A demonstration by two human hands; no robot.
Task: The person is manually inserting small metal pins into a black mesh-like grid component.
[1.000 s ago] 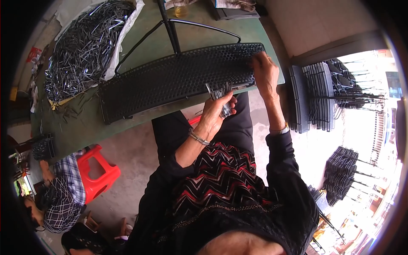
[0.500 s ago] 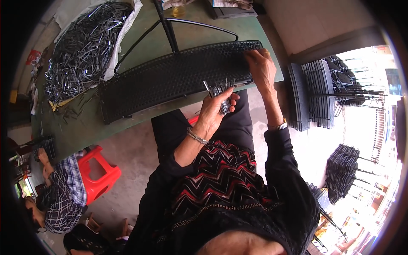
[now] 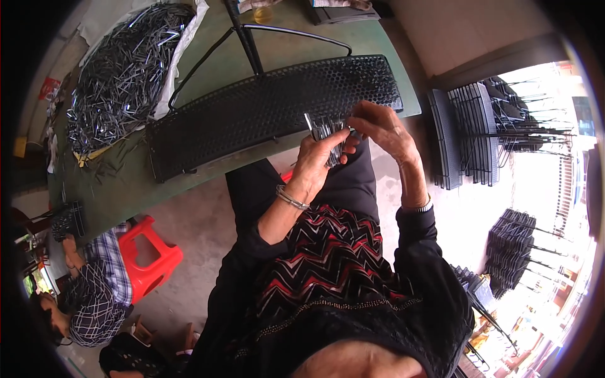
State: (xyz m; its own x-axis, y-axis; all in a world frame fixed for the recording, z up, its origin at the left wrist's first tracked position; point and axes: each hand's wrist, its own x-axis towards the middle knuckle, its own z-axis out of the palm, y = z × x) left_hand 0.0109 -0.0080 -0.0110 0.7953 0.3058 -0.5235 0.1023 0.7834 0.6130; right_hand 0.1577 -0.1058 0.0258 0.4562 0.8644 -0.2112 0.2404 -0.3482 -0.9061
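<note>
Evidently partway through a handful, the left hand [image 3: 314,162] clamps a bundle of shiny dark strips [image 3: 324,128] while the right hand [image 3: 382,129] bends its fingers in at the bundle's side, whether closed on 1 strip impossible to tell. Just beyond, 1 black perforated panel [image 3: 252,104] lies along the near edge of a green table [image 3: 120,192], apparently unfinished; plenty seems to remain, with a heap of strips [image 3: 126,82] at far left and racks [image 3: 469,135] stacked at right.

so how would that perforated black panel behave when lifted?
Probably stiff: the perforated black panel shows no visible crease. Likely light for its size, being full of holes. Could tip awkwardly, since a long black stem meets its far edge.
</note>
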